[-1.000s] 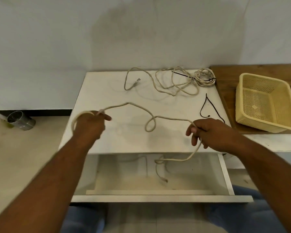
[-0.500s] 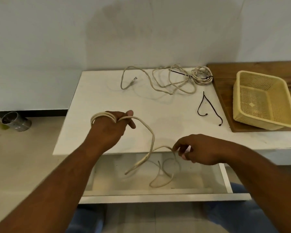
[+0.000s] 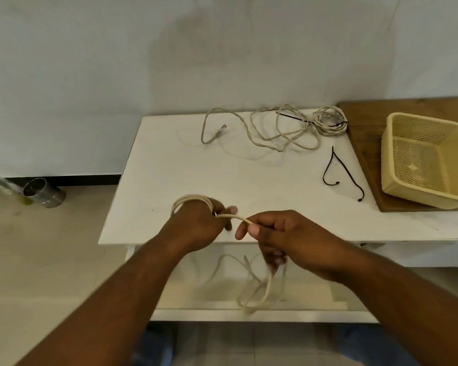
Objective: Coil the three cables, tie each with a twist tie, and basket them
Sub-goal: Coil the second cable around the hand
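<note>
Cream cable (image 3: pixel 229 216): loops clenched in left hand (image 3: pixel 196 225) over the tabletop (image 3: pixel 196 175) front edge; right hand (image 3: pixel 288 235) fingers (image 3: pixel 251 229) pinched the running length. The rest hung into the open drawer (image 3: pixel 302 291), likely to snag there and jerk loops loose.

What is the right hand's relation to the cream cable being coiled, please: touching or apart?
Touching. The head view shows the right hand gripping the cream cable, which runs from it across to the coil round the left hand.
</note>
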